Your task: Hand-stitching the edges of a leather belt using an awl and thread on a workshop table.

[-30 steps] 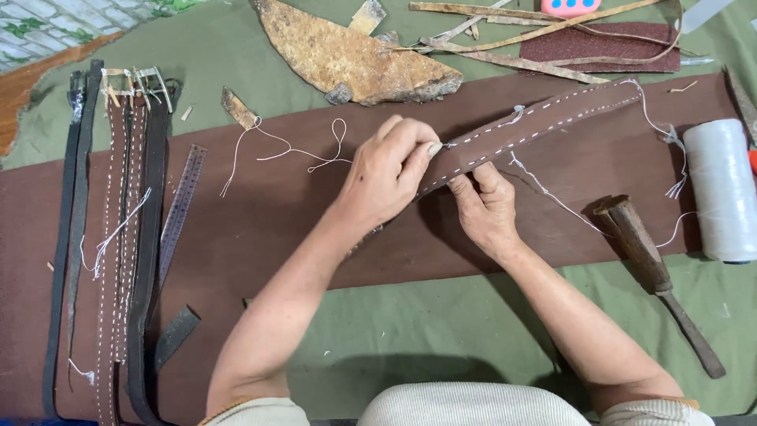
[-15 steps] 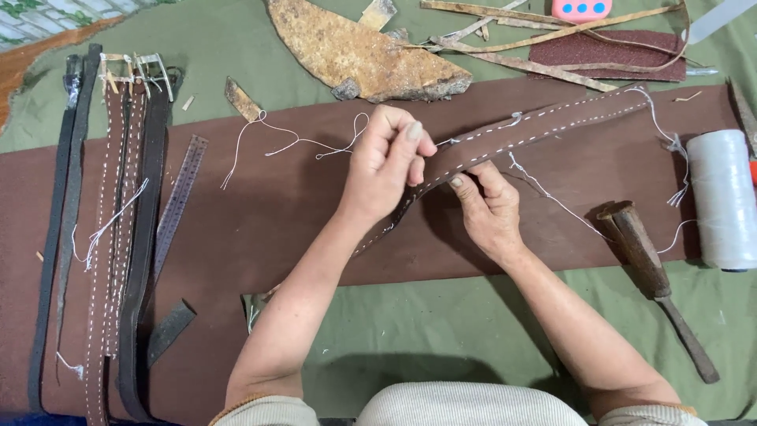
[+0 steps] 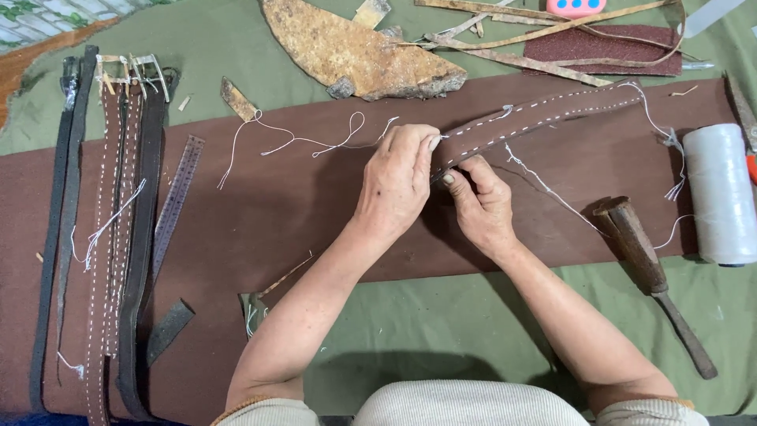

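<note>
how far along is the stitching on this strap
Done: white stitches run along both edges of the brown leather strap, from its far right end up to the hands. In hand: the left hand pinches the white thread at the strap while the right hand steadies it. Left: the part under the hands is hidden. Finished stitched belts lie at left.

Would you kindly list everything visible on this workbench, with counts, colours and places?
leather strap: one, brown, white stitching, held centre-right
white thread: one loose length, left of the hands
leather sheet: one, dark brown, under the work
finished straps: several, brown and black, far left
thread spool: one, white, right edge
awl: one, wooden handle, lower right
bark-like slab: one, tan, top centre
green cloth: one, covering the table
left hand: pinching the strap
right hand: gripping the strap
</note>
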